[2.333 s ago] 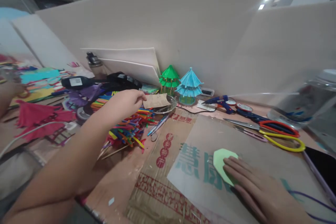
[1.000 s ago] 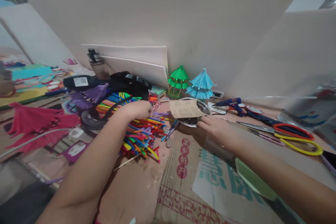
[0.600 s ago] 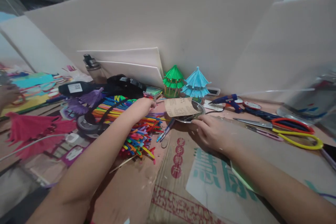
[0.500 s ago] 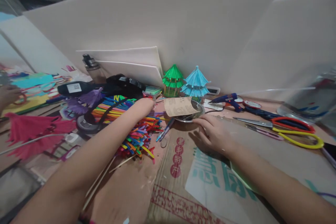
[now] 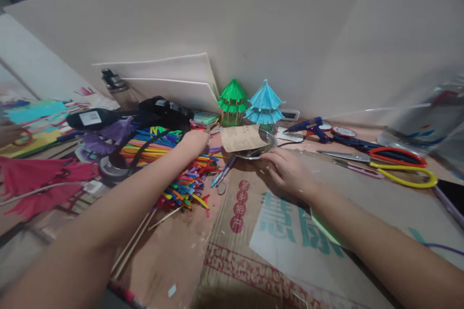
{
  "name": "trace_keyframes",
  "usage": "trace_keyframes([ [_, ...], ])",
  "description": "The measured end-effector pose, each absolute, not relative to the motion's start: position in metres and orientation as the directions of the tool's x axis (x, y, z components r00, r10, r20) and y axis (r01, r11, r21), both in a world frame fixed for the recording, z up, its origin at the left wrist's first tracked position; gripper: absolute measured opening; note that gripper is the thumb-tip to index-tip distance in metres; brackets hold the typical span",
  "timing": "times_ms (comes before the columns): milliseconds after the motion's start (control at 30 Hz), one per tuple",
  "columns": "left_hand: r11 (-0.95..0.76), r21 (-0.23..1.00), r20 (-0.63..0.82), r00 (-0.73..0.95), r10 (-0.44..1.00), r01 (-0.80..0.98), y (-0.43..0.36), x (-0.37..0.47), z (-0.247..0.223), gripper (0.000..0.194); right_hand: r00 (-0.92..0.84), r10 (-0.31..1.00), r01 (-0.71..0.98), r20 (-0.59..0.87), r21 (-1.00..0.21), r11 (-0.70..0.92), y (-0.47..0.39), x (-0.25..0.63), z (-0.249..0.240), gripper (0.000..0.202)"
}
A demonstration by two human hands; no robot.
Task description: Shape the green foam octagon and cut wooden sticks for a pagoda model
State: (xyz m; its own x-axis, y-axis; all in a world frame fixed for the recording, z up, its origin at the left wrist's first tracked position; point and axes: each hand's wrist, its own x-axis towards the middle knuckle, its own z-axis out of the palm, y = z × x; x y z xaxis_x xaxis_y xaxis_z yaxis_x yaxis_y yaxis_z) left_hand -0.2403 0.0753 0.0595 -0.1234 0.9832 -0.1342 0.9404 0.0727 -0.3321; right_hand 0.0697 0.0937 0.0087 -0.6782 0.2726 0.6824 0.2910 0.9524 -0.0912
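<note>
My right hand (image 5: 286,166) pinches the near right rim of a shallow round metal dish (image 5: 267,141). A brown printed paper piece (image 5: 239,139) lies across the dish and hides much of its inside. My left hand (image 5: 197,141) reaches past a thick bundle of colourful pipe cleaners (image 5: 186,186), close to a small green packet (image 5: 205,118). Its fingers are turned away and hidden, so its grip does not show. Behind the dish stand two small pavilion models, one green (image 5: 233,103) and one light blue (image 5: 265,104).
Scissors with red and yellow handles (image 5: 402,166), a craft knife (image 5: 357,169) and a blue glue gun (image 5: 308,126) lie at right. Pens (image 5: 224,174) and wooden sticks (image 5: 134,244) are nearer. Another person's hand (image 5: 10,134) holds scissors at far left. A white board (image 5: 253,24) rises behind.
The view has shifted slightly, so the scene sits a little further left and higher. My right hand keeps its grip on the dish rim. My left hand has barely moved.
</note>
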Motion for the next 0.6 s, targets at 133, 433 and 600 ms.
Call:
trace_keyframes([
  [133,0.067,-0.332,-0.144,-0.120,0.982,0.941,0.084,-0.239,0.056,0.037,-0.688,0.292,0.294,0.665,-0.113,0.949,0.095,0.071,0.009,0.024],
  [433,0.039,-0.224,-0.014,-0.044,0.999,0.974,0.080,-0.249,0.066,0.036,-0.680,0.311,0.299,0.664,-0.136,0.944,0.096,0.070,0.005,0.024],
  [600,0.037,-0.114,0.163,-0.019,0.987,0.993,0.066,-0.253,0.066,0.024,-0.680,0.319,0.296,0.660,-0.151,0.943,0.095,0.068,0.006,0.023],
])
